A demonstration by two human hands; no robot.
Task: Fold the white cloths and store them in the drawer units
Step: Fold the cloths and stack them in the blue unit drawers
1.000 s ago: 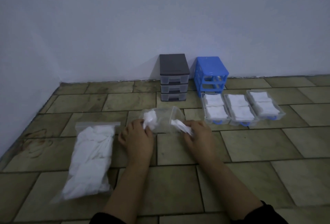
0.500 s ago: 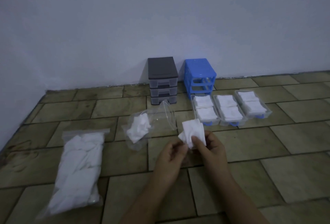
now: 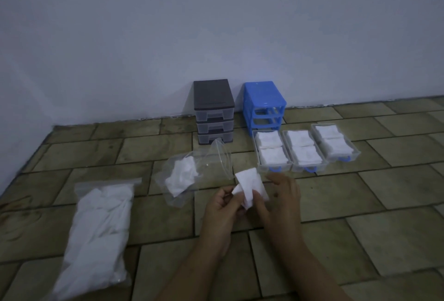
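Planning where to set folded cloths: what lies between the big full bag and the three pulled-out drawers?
In the head view, an opened bag with a few cloths, then the held cloth.

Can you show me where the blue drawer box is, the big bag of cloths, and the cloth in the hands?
blue drawer box (image 3: 263, 93): head view, on its top panel.
big bag of cloths (image 3: 98, 223): head view, on its middle.
cloth in the hands (image 3: 248, 184): head view, on its flat upper part.

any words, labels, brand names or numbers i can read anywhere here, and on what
None can be read.
Grey drawer unit: no label shows on its top or drawer fronts.
Blue drawer frame: plain plastic, no marking seen.
Three pulled-out drawers: no print seen.
Two clear bags: no print seen.
White cloth held by the left hand and right hand: blank.
The picture is dim and soft, so small embossed marks could go unseen.
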